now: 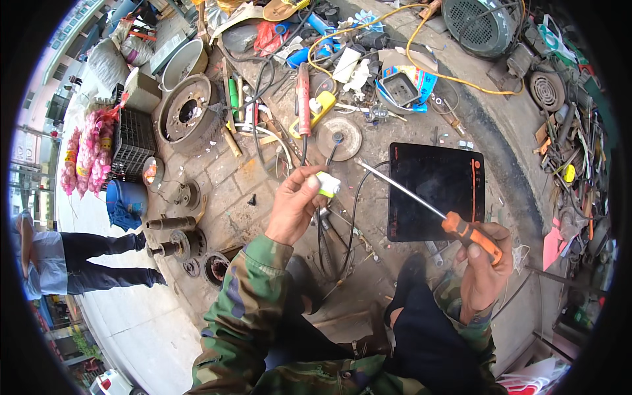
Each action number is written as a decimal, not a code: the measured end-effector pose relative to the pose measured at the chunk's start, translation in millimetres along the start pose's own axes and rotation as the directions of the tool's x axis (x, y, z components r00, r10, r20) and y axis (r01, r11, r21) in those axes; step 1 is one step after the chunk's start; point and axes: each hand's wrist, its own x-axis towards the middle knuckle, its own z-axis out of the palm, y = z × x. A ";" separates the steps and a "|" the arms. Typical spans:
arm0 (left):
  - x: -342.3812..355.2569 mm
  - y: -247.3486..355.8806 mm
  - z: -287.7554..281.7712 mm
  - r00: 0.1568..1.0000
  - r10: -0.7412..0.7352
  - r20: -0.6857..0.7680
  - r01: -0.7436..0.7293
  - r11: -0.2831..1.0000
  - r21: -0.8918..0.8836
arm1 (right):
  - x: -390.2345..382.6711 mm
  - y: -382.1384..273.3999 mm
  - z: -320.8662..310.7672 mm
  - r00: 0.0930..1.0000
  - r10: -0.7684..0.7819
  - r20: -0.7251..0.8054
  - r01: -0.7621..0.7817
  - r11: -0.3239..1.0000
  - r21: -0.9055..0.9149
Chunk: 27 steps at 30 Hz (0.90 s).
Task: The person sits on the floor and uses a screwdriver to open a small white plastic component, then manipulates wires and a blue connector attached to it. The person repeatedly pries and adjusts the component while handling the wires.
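My left hand [294,204] pinches a small white and lime-green piece [327,185] between thumb and fingers; its exact kind is too small to make out. In my right hand [486,266] is a screwdriver [469,236] with an orange and black handle. Its long shaft points up and left, the tip apart from the white-green piece. Beneath the shaft, on the ground, lies a flat black glass panel like an induction cooker [421,178], with orange markings along its right side. A black cable [356,217] curves beside its left edge.
A round metal disc [347,139], a red-handled tool [303,99] and a yellow-white device [318,112] lie beyond my hands. Rusty wheel parts [187,108], a black crate [133,145] and a blue bucket [127,197] stand left. Scrap [566,145] heaps at right. A person [49,263] stands far left.
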 end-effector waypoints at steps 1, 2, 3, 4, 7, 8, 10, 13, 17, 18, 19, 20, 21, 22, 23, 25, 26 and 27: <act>-1.1 1.3 3.5 1.000 -0.011 -0.015 0.009 0.996 -0.089 | 0.1 1.0 0.8 1.000 0.006 -0.005 -0.006 1.000 0.010; -3.1 2.2 6.3 0.999 -0.035 -0.041 0.027 0.984 -0.173 | -0.2 2.5 1.5 1.000 0.012 0.000 -0.012 0.999 0.038; 11.7 2.4 8.0 1.000 -0.010 -0.015 0.006 0.968 -0.250 | 12.1 5.0 5.8 1.000 0.003 -0.007 -0.003 1.000 0.024; 9.8 3.9 9.4 1.000 -0.025 -0.016 0.019 0.953 -0.302 | 9.5 7.2 8.6 1.000 0.026 -0.015 -0.026 0.999 0.044; 6.7 10.4 14.0 0.996 -0.076 -0.055 0.049 0.921 -0.385 | 6.0 11.1 13.7 0.998 0.062 -0.007 -0.062 0.995 0.074; 7.9 12.6 14.6 0.995 -0.084 -0.061 0.052 0.913 -0.404 | 6.6 12.2 14.9 0.998 0.066 0.007 -0.066 0.995 0.080; 5.5 13.4 17.4 0.995 -0.086 -0.058 0.052 0.899 -0.435 | 4.8 11.4 17.5 0.996 0.087 0.028 -0.089 0.993 0.077; 6.0 13.5 17.4 0.994 -0.111 -0.024 0.088 0.887 -0.453 | 1.6 12.5 22.8 0.991 0.104 0.082 -0.109 0.992 0.056; 7.5 11.6 19.4 0.979 -0.181 -0.088 0.118 0.870 -0.478 | -0.3 12.2 28.2 0.984 0.109 0.144 -0.103 0.994 -0.045; 8.1 11.0 19.1 0.981 -0.177 -0.074 0.121 0.871 -0.477 | 0.1 13.1 30.1 0.982 0.113 0.150 -0.109 0.993 -0.035; 8.9 9.8 18.7 0.982 -0.172 -0.074 0.116 0.870 -0.479 | 0.7 14.3 32.3 0.982 0.105 0.160 -0.099 0.994 -0.042; 9.7 8.4 18.3 0.984 -0.164 -0.072 0.110 0.870 -0.481 | 1.3 15.8 34.6 0.981 0.102 0.167 -0.097 0.994 -0.043; 10.2 6.6 17.9 0.985 -0.158 -0.070 0.105 0.869 -0.483 | 1.5 16.9 36.8 0.980 0.100 0.173 -0.097 0.995 -0.028; 11.2 4.4 18.0 0.985 -0.154 -0.082 0.096 0.873 -0.477 | 1.3 16.5 38.4 0.980 0.107 0.169 -0.101 0.994 -0.046; 11.4 1.8 18.1 0.984 -0.151 -0.096 0.088 0.878 -0.471 | 1.7 16.2 39.5 0.978 0.119 0.169 -0.111 0.992 -0.053; 11.8 -0.4 17.6 0.985 -0.138 -0.101 0.076 0.885 -0.459 | 2.8 15.8 41.1 0.976 0.146 0.163 -0.137 0.988 -0.065; 12.5 -0.5 17.5 0.987 -0.128 -0.093 0.072 0.888 -0.454 | 3.2 15.3 41.7 0.975 0.149 0.163 -0.139 0.988 -0.067; 13.2 -0.5 17.9 0.990 -0.118 -0.083 0.068 0.891 -0.450 | 3.7 14.9 42.0 0.975 0.158 0.158 -0.149 0.986 -0.070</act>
